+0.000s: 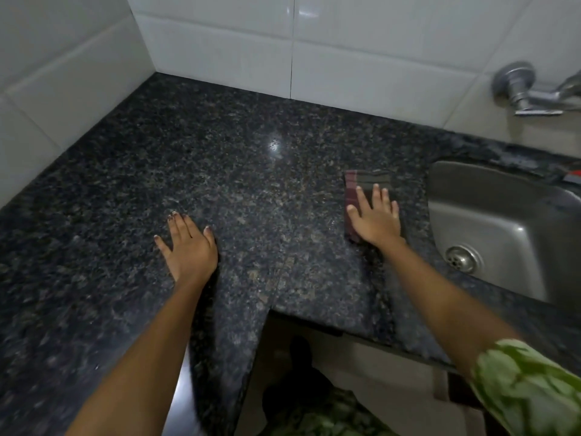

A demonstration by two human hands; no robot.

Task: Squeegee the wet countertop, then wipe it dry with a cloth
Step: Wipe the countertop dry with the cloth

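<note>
— Where's the cloth [366, 196]?

— Folded flat on the countertop [245, 171], just beside the sink [503, 221]. The right hand [375, 217] lies open on it, fingers spread, pressing rather than gripping (likely to keep the whole pad against the stone).

— And the other hand?

— The left hand [188, 247] is open too, palm down on bare granite, holding nothing; probably bracing the lean

— Squeegee?

— Not visible, so I'd judge drying is underway
</note>
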